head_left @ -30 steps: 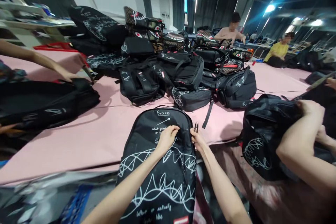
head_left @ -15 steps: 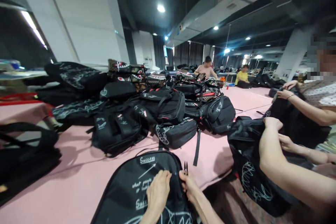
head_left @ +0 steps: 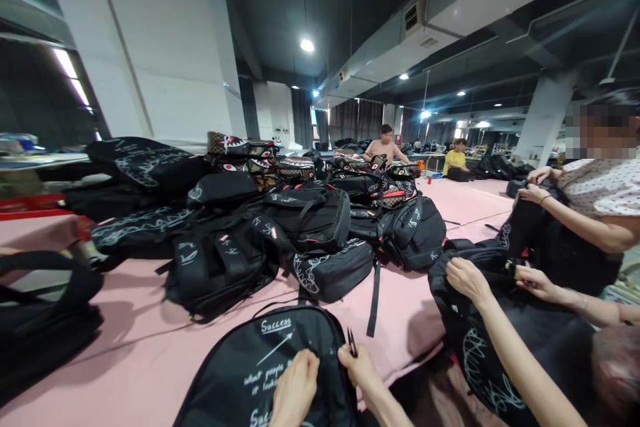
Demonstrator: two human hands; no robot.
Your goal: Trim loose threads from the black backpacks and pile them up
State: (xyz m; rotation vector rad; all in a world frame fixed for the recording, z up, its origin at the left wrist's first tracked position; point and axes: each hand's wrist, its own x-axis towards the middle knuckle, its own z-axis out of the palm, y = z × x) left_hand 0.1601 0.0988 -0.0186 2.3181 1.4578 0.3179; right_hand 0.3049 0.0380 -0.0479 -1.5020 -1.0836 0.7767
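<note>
A black backpack [head_left: 225, 373] with white lettering, "Success" and an arrow among it, lies in front of me at the bottom of the head view. My left hand [head_left: 296, 387] rests on its front panel, fingers curled together; whatever they pinch is hidden. At the bag's right edge, my right hand [head_left: 361, 368] is closed around small dark thread snips [head_left: 352, 343], their pointed blades sticking up past the fingers. The right thumb and fingertips also touch the bag's edge there.
Many black backpacks [head_left: 225, 267] are heaped across the pink table [head_left: 145, 320]. Another black bag [head_left: 45, 333] lies at the left. To my right, a co-worker's hands [head_left: 467, 279] work on a black bag [head_left: 480, 340]. A person [head_left: 595, 180] in a dotted top handles another beyond.
The view has tipped upward, so the bags sit lower in the frame. My hands stay at about the same spots on the backpack. The neighbouring co-worker's near arm has shifted left along their bag.
</note>
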